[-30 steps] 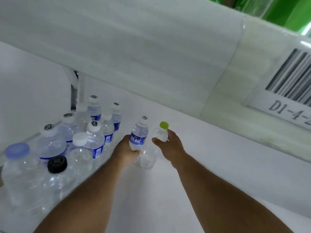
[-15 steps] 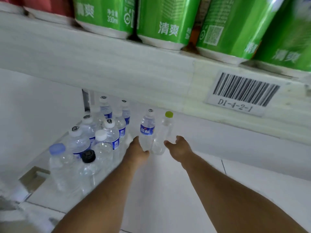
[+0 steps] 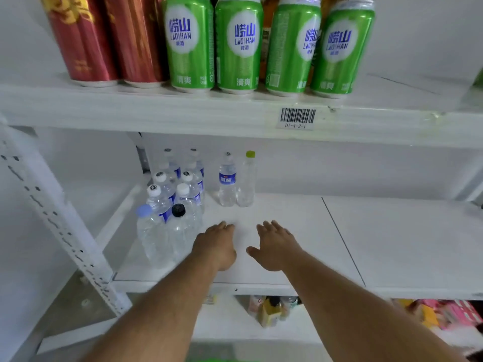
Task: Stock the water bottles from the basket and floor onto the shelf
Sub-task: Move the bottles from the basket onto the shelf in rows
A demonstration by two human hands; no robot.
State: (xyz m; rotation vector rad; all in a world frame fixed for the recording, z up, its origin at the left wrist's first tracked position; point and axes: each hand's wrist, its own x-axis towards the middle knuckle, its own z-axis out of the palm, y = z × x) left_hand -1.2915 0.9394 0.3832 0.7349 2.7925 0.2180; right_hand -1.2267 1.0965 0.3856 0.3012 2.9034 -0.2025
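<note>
**Fingers straight, both hands empty over the shelf**

The fingers [image 3: 224, 226] of the left hand [image 3: 215, 245] lie straight and close together, holding nothing; those of the right hand [image 3: 275, 246] are straight and slightly spread, thumb out to the side, also empty. Both hands are palm down above the white shelf [image 3: 300, 231], near its front, well apart from the bottles.

Behind them two bottles stand upright, touching: one with a blue label [image 3: 227, 182] and a clear one with a green cap [image 3: 247, 178]. To the left a tight cluster of water bottles [image 3: 172, 202] fills the shelf's corner, among them one with a black cap [image 3: 179, 210]. On the shelf above stand green cans [image 3: 239, 45] and red cans [image 3: 109, 40], with a barcode tag [image 3: 297, 117] on its edge.
</note>
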